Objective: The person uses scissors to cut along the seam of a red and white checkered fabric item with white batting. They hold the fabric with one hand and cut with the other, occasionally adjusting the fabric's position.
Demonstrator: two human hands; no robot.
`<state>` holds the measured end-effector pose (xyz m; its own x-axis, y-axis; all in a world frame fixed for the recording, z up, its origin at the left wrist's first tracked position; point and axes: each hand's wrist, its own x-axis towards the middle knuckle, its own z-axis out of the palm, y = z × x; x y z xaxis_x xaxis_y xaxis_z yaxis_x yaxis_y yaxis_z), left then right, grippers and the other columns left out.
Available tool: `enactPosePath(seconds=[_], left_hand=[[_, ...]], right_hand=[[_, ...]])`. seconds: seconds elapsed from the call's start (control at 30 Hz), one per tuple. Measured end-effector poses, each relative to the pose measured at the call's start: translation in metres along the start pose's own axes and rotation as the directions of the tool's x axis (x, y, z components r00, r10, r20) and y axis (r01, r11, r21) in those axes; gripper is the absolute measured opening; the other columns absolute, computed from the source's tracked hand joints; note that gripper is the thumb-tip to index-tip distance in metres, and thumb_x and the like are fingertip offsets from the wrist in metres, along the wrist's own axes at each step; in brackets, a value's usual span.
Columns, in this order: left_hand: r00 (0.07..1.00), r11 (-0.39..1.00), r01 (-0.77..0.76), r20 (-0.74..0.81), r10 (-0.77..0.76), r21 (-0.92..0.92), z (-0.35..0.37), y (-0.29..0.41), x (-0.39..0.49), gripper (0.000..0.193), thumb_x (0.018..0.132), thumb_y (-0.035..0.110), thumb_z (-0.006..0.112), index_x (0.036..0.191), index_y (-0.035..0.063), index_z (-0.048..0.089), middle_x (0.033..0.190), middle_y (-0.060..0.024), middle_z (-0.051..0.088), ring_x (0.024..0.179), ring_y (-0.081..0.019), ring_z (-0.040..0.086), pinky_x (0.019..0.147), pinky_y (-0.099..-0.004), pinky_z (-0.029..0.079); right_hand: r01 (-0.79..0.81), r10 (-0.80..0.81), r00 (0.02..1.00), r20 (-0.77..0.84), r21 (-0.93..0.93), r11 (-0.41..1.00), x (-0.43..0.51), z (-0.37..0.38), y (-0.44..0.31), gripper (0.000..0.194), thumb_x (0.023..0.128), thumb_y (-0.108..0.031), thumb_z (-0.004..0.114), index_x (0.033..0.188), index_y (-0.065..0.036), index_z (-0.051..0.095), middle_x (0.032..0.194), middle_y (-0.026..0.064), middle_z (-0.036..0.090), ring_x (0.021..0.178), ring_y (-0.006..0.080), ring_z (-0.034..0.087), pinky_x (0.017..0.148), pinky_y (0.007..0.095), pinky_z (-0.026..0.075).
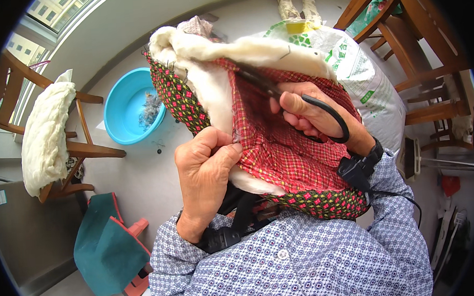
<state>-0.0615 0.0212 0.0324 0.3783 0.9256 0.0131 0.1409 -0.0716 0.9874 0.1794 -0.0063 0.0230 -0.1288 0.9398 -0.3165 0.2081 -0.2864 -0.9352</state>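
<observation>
A padded cotton piece with a red plaid lining [302, 156], white cotton batting [213, 88] and a dark outer fabric with a red and yellow-green pattern [176, 94] lies across the lap. My left hand [207, 166] pinches the lining's edge beside the batting, and dark thread shows at the fingertips. Black-handled scissors [327, 112] are in my right hand [310, 107], the fingers through the handles. The blades point up and left over the lining; whether they are apart is blurred. Loose thread ends stick out along the outer fabric's edge.
At the left, a blue basin [122, 110] holds grey thread scraps [150, 111], near a wooden chair [84, 151] bearing a batting roll [49, 139]. Green cloth [109, 253] lies lower left. A white woven sack [375, 86] and wooden chairs [412, 52] stand right.
</observation>
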Motion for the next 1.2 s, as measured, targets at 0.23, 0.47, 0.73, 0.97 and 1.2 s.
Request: enactPosePath(seconds=[0.23,0.47,0.73,0.97,1.2], left_hand=[[0.845,0.671,-0.364,-0.074,0.529,0.646,0.024,0.028,0.020,0.030,0.070,0.005,0.073,0.094,0.0000,0.055,0.086,-0.0163,0.055,0.080,-0.0336,0.060,0.064,-0.0422,0.048],[0.901,0.578,-0.297,0.023,0.433,0.760,0.042,0.008,0.076,0.032,0.078,0.021,0.068,0.099,-0.0030,0.059,0.096,-0.0219,0.062,0.089,-0.0398,0.063,0.077,-0.0483,0.050],[0.897,0.331,-0.235,0.073,0.435,0.914,0.046,-0.009,0.079,0.019,0.078,0.015,0.064,0.081,-0.0033,0.058,0.083,-0.0220,0.062,0.069,-0.0370,0.067,0.060,-0.0438,0.054],[0.914,0.632,-0.308,0.036,0.404,0.711,0.040,-0.004,0.062,0.013,0.078,0.010,0.058,0.078,-0.0029,0.060,0.076,-0.0228,0.063,0.075,-0.0423,0.064,0.069,-0.0507,0.049],[0.922,0.769,-0.367,0.098,0.374,0.523,0.048,0.020,0.029,0.016,0.075,0.012,0.061,0.070,-0.0018,0.053,0.073,-0.0225,0.059,0.069,-0.0431,0.061,0.065,-0.0521,0.047]], right_hand=[[0.036,-0.036,0.999,-0.013,0.005,0.999,0.008,0.000,0.002,0.057,0.095,-0.065,0.054,0.090,-0.008,0.055,0.066,-0.0065,0.046,0.050,0.0007,0.038,0.042,0.0178,0.031],[0.116,-0.116,0.993,-0.007,0.012,0.993,0.010,-0.001,0.007,0.057,0.094,-0.066,0.054,0.081,-0.011,0.047,0.063,-0.0038,0.047,0.046,0.0030,0.039,0.039,0.0205,0.031],[0.128,-0.127,0.992,-0.016,0.078,0.989,0.008,-0.002,0.021,0.059,0.096,-0.065,0.052,0.092,-0.007,0.056,0.062,-0.0053,0.044,0.048,0.0018,0.037,0.040,0.0190,0.030],[0.160,-0.154,0.987,-0.045,0.160,0.974,-0.023,0.009,0.021,0.063,0.096,-0.066,0.051,0.101,-0.003,0.057,0.062,-0.0063,0.043,0.049,0.0006,0.035,0.042,0.0179,0.027],[0.119,-0.093,0.992,-0.090,0.342,0.932,-0.077,0.020,0.015,0.069,0.092,-0.069,0.054,0.106,-0.001,0.058,0.064,-0.0053,0.046,0.050,0.0003,0.038,0.042,0.0171,0.029]])
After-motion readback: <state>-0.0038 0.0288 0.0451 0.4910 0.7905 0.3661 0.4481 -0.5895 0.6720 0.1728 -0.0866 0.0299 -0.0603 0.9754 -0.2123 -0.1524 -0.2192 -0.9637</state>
